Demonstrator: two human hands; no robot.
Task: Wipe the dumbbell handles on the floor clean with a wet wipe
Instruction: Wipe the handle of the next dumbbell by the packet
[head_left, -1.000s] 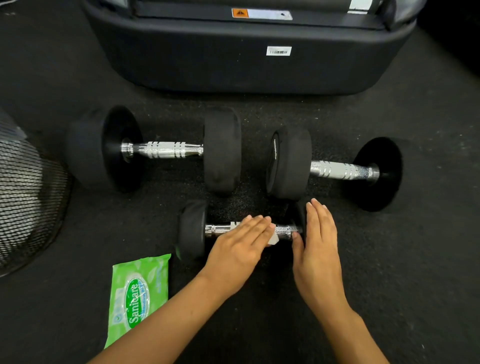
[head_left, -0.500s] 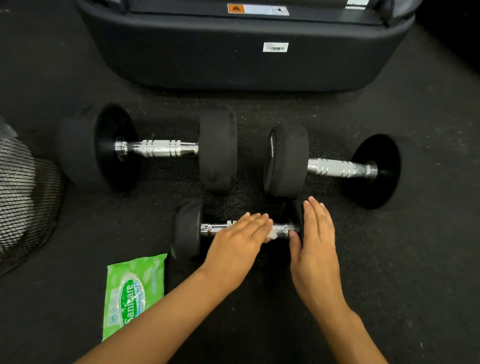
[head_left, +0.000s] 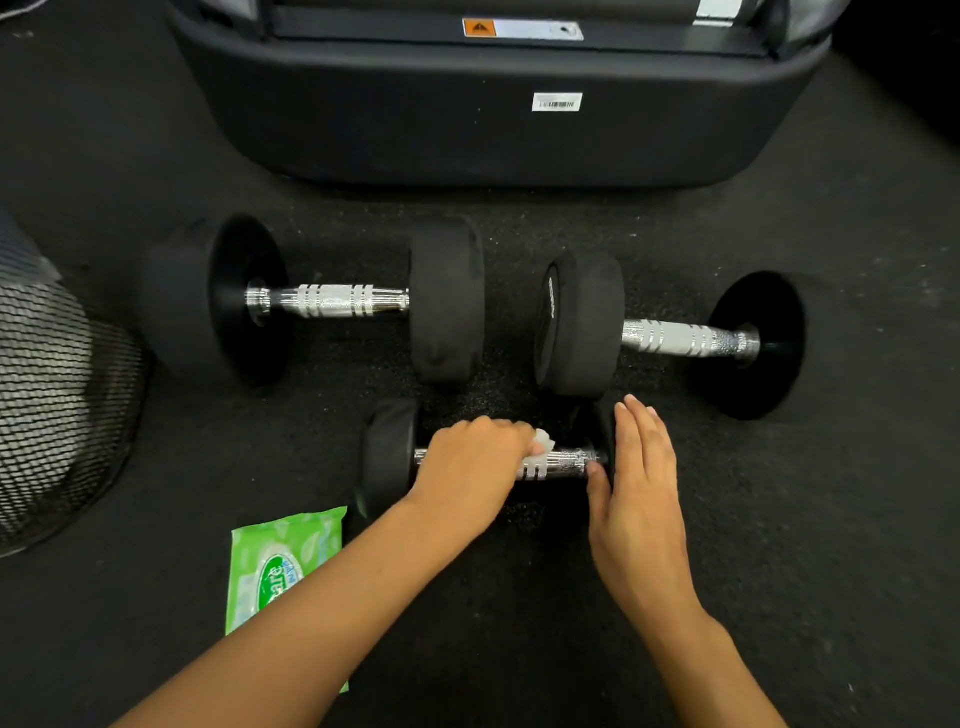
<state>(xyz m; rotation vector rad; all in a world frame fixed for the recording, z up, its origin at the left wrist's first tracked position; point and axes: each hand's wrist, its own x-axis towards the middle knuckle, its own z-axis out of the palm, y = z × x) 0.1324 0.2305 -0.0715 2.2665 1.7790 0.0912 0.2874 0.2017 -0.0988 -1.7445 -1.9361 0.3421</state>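
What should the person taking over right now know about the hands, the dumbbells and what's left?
Left hand grips the wet wipe around the small dumbbell's handle, mid-wipe. Right hand lies flat against that dumbbell's right end, steadying it. The two large dumbbells lie just beyond, untouched now. Wipe pack is on the floor, near left. Left: finish this handle; whether the large ones are wiped can't be told.

Black speckled rubber floor (head_left: 857, 519); large dark machine base (head_left: 498, 130) at top of view, bearing an orange warning sticker (head_left: 479, 27) and a white barcode label (head_left: 557, 102); black wire-mesh object (head_left: 57, 415) at left edge, identity unclear.
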